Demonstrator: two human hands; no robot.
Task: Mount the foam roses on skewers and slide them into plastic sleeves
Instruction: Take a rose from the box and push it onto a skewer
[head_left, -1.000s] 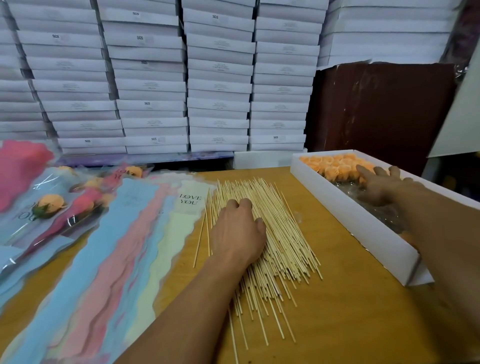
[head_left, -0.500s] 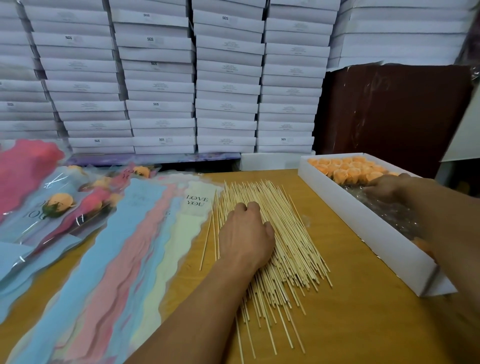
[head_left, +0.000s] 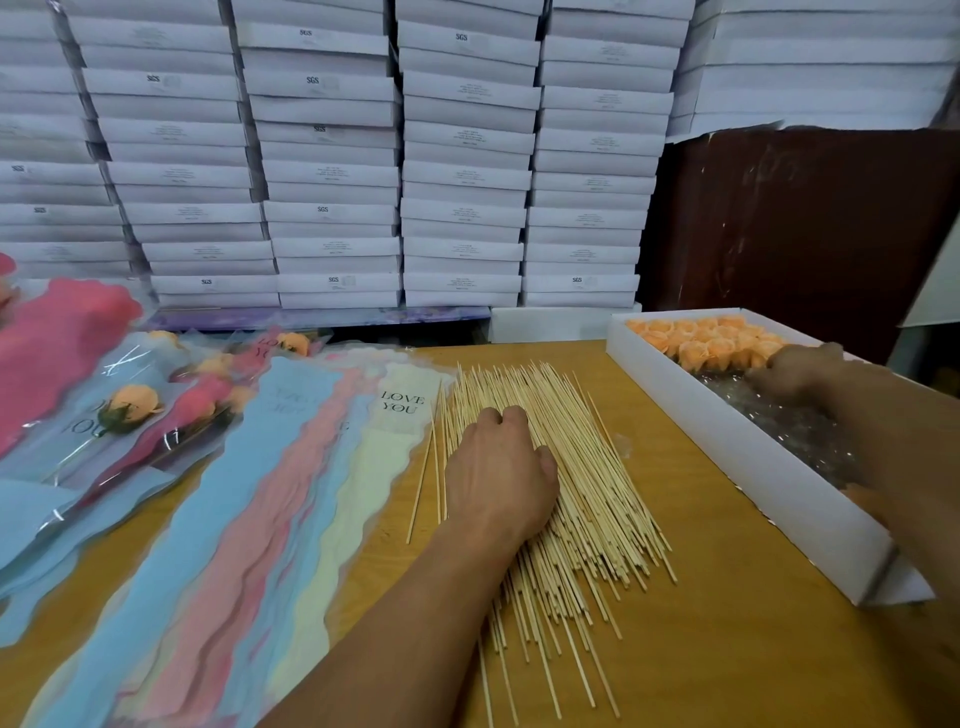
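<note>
A loose pile of bamboo skewers (head_left: 582, 467) lies on the wooden table (head_left: 727, 649). My left hand (head_left: 498, 467) rests palm down on the pile, its fingers bent into the sticks; the fingertips are hidden. Orange foam roses (head_left: 711, 340) fill the far end of a long white box (head_left: 727, 457) at the right. Inside that box, my blurred right hand (head_left: 795, 366) has its fingers curled onto a rose at the cluster's near edge. Flat pastel plastic sleeves (head_left: 249, 519), one printed LOVE YOU, fan out at the left. Finished sleeved roses (head_left: 132, 405) lie further left.
Clear crinkled plastic film (head_left: 789, 426) lines the near part of the box. Stacks of white flat boxes (head_left: 337, 156) form a wall behind the table. A dark brown panel (head_left: 805, 223) stands at the back right. Bare wood shows at the front right.
My right hand went from outstretched fingers over the roses to fingers curled down onto them. The left hand has stayed on the skewer pile. The camera view shifted slightly.
</note>
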